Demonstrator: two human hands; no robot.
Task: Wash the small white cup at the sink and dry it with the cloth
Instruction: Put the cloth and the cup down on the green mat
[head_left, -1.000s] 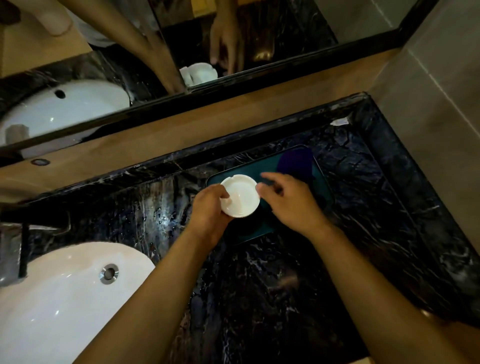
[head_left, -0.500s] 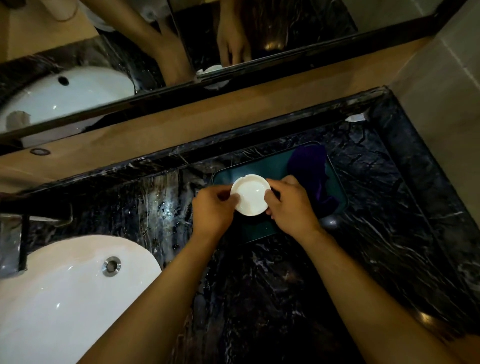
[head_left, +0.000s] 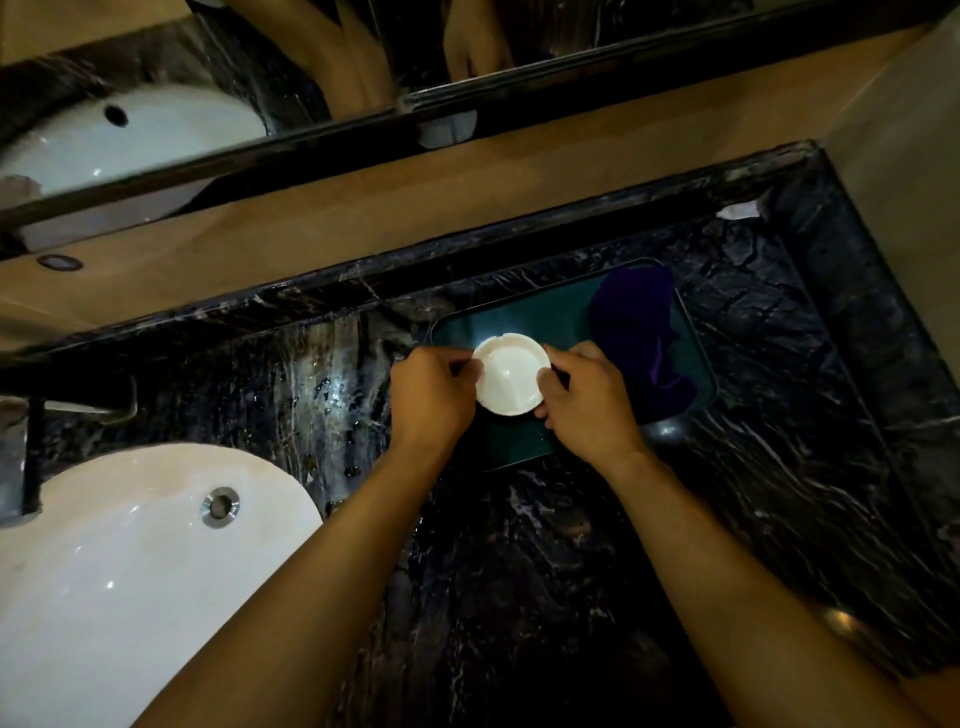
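Holding the cup (head_left: 511, 375) from both sides, the two hands are working together over the tray (head_left: 524, 441). The left hand (head_left: 431, 402) is pinching the rim at 9 o'clock with curled fingers. The right hand (head_left: 589, 397) is pinching it at 3 o'clock the same way. The cup is sitting low over the near part of the tray, mouth up. I cannot tell if it is touching the tray.

The sink (head_left: 130, 571) is lying at 8 o'clock from the cup, well apart. Wet drops are shining on the counter (head_left: 519, 597) between them.

The cloth (head_left: 639, 338) is lying on the tray at 2 o'clock, just beside the right hand.

I think the cup is being set down or picked up. To do this well, the hands should be keeping it level and gripping firmly, because a wet cup may be slippery. If drying comes next, one hand should be keeping hold while the other is reaching for the cloth.

Farther off, the mirror (head_left: 208, 104) is showing the sink again.

No words or labels are showing anywhere.
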